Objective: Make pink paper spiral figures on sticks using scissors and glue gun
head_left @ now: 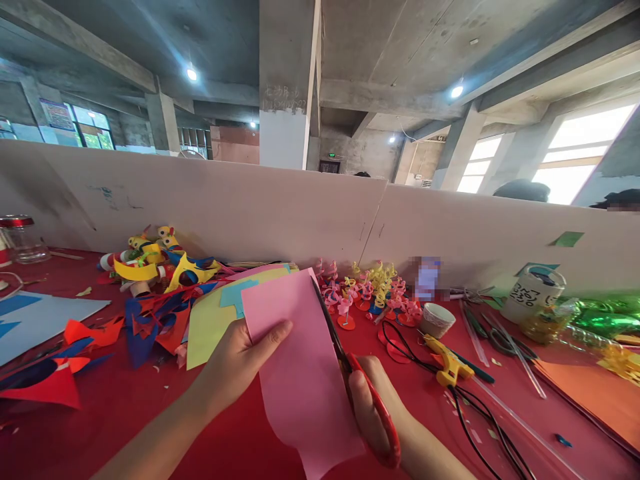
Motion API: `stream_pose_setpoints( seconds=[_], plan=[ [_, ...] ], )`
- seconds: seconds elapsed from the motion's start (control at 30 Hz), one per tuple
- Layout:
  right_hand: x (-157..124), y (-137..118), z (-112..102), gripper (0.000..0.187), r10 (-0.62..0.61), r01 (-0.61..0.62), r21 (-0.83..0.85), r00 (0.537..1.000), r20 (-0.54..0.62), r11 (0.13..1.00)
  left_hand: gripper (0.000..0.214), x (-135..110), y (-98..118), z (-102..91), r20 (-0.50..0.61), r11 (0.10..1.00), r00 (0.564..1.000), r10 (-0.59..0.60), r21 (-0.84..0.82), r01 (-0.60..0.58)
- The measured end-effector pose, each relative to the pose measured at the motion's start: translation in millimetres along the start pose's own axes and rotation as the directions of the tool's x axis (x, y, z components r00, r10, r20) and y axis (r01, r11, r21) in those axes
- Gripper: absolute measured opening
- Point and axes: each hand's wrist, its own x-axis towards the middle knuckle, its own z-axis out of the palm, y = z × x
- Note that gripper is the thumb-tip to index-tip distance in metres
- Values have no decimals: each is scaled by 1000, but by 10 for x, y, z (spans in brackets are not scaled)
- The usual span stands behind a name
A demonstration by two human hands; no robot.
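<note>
My left hand (250,353) grips a sheet of pink paper (305,373) by its left edge, thumb on top and fingers hidden behind. The sheet is held up at a slant above the red table, and its lower left edge is curved. In my right hand (375,400) is a pair of scissors (383,423) with red handles, fingers through the loops. Their dark blades (329,320) lie along the right edge of the paper, pointing up and away. Behind the pink sheet lie yellow paper (205,327) and a light blue piece (237,293).
Colored paper scraps (150,320) lie at left. Pink and yellow curled paper pieces (380,287) stand at the back. To the right are a yellow glue gun (447,360) with a black cord, a paper cup (437,320), orange paper (590,400) and green plastic bottles (605,313). A white partition (225,207) borders the table.
</note>
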Motion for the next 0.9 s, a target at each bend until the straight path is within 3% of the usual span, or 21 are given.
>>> stream_pose_setpoints(
  seconds=[0.23, 0.4, 0.57, 0.9],
  plan=[
    [42, 3, -9, 59, -98, 97, 49, 995, 13, 994, 29, 4, 5, -4, 5, 1000, 1000, -7, 14, 7],
    [48, -18, -45, 61, -86, 80, 102, 995, 54, 992, 28, -16, 68, 9, 57, 1000, 998, 16, 17, -17],
    [38, -13, -42, 62, -79, 78, 52, 997, 26, 996, 23, -29, 57, 2, 78, 999, 996, 41, -1, -41],
    [14, 51, 31, 56, 70, -77, 226, 997, 38, 971, 22, 9, 25, -8, 123, 994, 992, -17, -101, 30]
  ],
)
